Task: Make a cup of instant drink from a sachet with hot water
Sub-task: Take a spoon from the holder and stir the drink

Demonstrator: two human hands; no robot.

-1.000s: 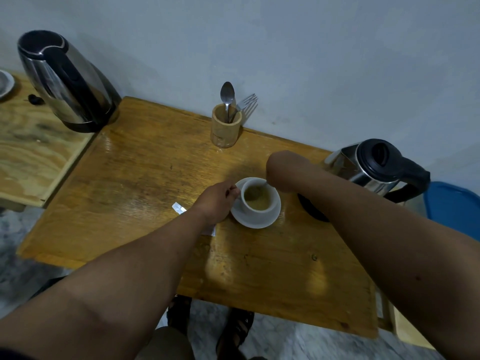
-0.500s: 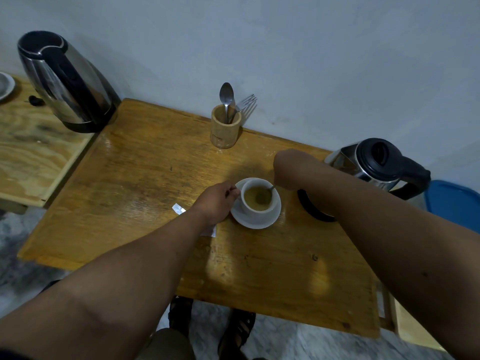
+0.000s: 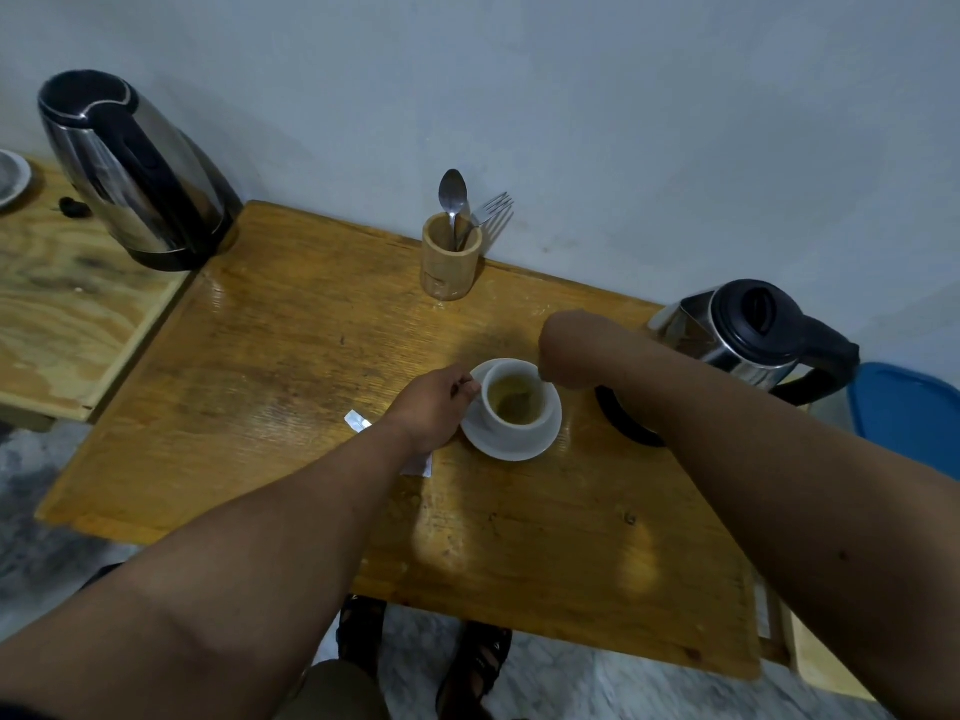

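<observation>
A small white cup (image 3: 519,419) stands on a white saucer (image 3: 540,443) in the middle of the wooden table (image 3: 291,366). Yellow-brown liquid fills the cup. My left hand (image 3: 434,407) pinches the cup's handle on its left side. Just right of the rim, my right hand (image 3: 571,348) is closed on a thin spoon (image 3: 530,394) whose bowl dips into the drink. A torn white sachet (image 3: 358,421) lies on the table, partly hidden under my left wrist. The steel kettle (image 3: 737,330) with a black lid sits on its base behind my right arm.
A wooden holder (image 3: 449,265) with a spoon and a fork stands at the wall. A second steel kettle (image 3: 135,174) sits at the far left on a lighter board (image 3: 62,324). A blue container (image 3: 909,407) is at the right edge. My sandalled feet show below the table's front edge.
My right hand has shifted a little to the right and back over the cup, and the spoon's bowl now shows in the drink. My left hand has stayed on the handle.
</observation>
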